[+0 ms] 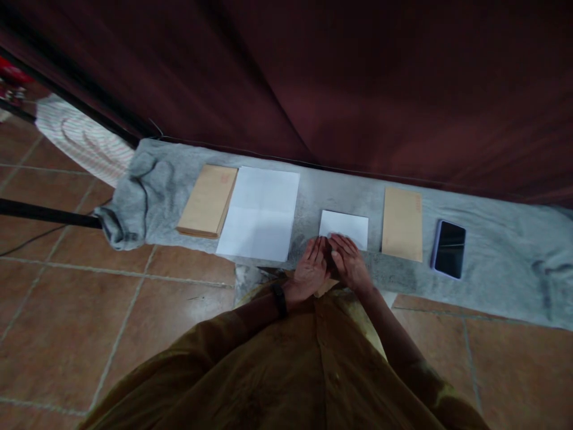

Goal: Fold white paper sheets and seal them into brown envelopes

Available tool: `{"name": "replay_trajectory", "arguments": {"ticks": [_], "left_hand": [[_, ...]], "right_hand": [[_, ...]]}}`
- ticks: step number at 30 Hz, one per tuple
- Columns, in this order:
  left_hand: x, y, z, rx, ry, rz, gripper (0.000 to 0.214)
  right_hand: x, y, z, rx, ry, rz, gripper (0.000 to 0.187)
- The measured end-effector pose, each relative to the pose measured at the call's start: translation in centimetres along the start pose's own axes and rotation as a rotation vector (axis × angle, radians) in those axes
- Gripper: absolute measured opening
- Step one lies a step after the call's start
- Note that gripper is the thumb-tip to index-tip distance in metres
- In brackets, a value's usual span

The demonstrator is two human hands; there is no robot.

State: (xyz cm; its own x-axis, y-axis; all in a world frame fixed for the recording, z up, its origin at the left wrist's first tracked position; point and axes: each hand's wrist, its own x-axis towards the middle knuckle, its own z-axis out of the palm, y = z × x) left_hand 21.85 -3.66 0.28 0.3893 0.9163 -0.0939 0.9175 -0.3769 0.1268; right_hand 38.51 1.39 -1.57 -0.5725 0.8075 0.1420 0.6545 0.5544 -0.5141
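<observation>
My left hand [310,269] and my right hand [350,261] lie side by side, fingers stretched out flat, at the near edge of a grey cloth [492,280]. The fingertips of my right hand touch the near edge of a small folded white paper [344,227]. My left hand rests on the cloth just left of that paper. Neither hand holds anything. A black band sits on my left wrist.
On the cloth lie a stack of brown envelopes [208,200], a large white sheet [260,212], a single brown envelope [401,223] and a dark phone [449,248]. A dark red curtain [358,77] hangs behind. Brown floor tiles [89,310] spread below, with a striped cloth [80,138] at far left.
</observation>
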Motion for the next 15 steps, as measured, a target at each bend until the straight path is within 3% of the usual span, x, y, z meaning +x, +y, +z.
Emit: {"name": "replay_trajectory", "arguments": {"ticks": [5, 15], "left_hand": [[0.3, 0.3, -0.5, 0.017, -0.006, 0.001, 0.065], [0.4, 0.4, -0.9, 0.072, -0.041, 0.023, 0.065]], "right_hand": [[2.4, -0.1, 0.4, -0.018, -0.055, 0.009, 0.050], [4.5, 0.4, 1.6, -0.076, -0.018, 0.054, 0.051]]}}
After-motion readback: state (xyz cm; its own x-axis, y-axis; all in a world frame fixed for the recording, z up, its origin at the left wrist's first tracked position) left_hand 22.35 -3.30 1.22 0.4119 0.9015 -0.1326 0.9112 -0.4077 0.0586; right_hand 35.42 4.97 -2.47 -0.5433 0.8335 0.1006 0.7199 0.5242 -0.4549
